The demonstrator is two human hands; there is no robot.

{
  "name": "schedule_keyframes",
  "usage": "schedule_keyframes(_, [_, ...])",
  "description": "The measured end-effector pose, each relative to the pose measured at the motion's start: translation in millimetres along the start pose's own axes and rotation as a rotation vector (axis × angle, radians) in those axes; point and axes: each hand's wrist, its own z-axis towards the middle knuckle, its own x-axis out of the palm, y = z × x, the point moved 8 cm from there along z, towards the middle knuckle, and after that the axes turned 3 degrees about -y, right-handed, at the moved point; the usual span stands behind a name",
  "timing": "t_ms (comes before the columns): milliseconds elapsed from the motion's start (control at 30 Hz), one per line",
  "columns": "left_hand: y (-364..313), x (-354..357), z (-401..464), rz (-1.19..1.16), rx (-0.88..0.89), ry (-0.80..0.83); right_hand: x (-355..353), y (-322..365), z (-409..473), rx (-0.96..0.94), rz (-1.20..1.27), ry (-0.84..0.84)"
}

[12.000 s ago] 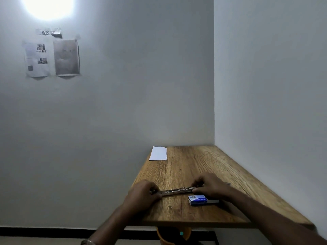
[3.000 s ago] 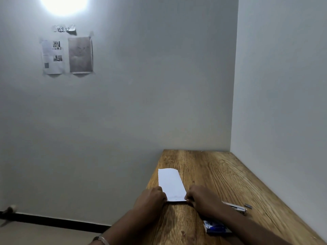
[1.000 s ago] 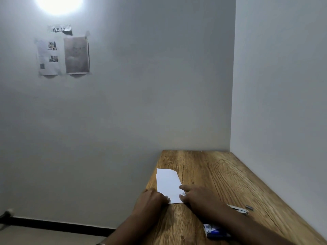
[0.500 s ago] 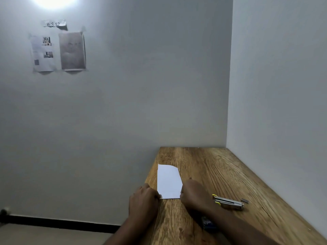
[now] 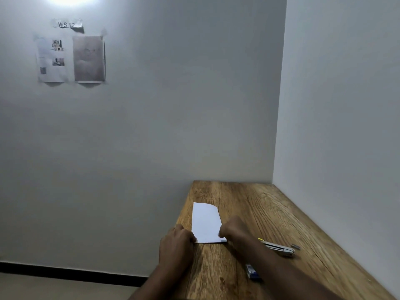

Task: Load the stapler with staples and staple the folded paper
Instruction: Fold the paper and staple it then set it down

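A folded white paper (image 5: 206,221) lies flat on the wooden table (image 5: 259,213), its long side running away from me. My left hand (image 5: 176,245) pinches the paper's near left corner. My right hand (image 5: 233,231) pinches its near right edge with curled fingers. A slim metal stapler (image 5: 279,249) rests on the table to the right of my right forearm, with a small strip of staples (image 5: 296,247) just beyond its far end. A blue staple box (image 5: 252,274) sits near the front, partly hidden by my right forearm.
The table stands in a corner, with a white wall along its right side and another at its far end. Its left edge drops off to the floor. Printed sheets (image 5: 71,59) are taped high on the back wall.
Twelve seconds ago both hands were on the stapler and the paper lay far back. The paper now lies near me, held at its near corners. Over the last second my hands barely shifted.
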Motion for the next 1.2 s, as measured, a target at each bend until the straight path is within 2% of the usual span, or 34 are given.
schedule_keyframes(167, [1.1, 0.2, 0.2, -0.006, -0.003, -0.004, -2.2, 0.2, 8.1, 0.047, 0.11, -0.074])
schedule_keyframes(367, [1.8, 1.0, 1.2, -0.013, 0.007, 0.014, 3.5, -21.6, 10.3, 0.246, 0.496, 0.069])
schedule_keyframes(500, [1.0, 0.5, 1.3, -0.021, 0.012, 0.022, 6.3, -22.9, 8.7, 0.23, 0.591, 0.106])
schedule_keyframes(633, [1.1, 0.9, 2.1, -0.069, -0.009, 0.047, 0.4, -22.5, 8.2, 0.149, 0.589, 0.042])
schedule_keyframes(833, [13.6, -3.7, 6.3, -0.533, -0.242, 0.087, -7.4, -20.4, 10.7, 0.061, 0.616, 0.017])
schedule_keyframes(1033, [1.9, 18.4, -0.6, -1.205, -0.666, 0.398, -14.9, -15.2, 16.7, 0.0, 0.63, 0.023])
schedule_keyframes(1100, [-4.1, 23.2, -3.0, -1.318, -0.766, 0.482, -19.7, -15.5, 17.9, -0.017, 0.644, 0.034])
schedule_keyframes(1200, [-9.8, 30.5, -3.5, -1.332, -0.824, 0.529, -29.2, -16.8, 18.6, -0.064, 0.634, 0.048])
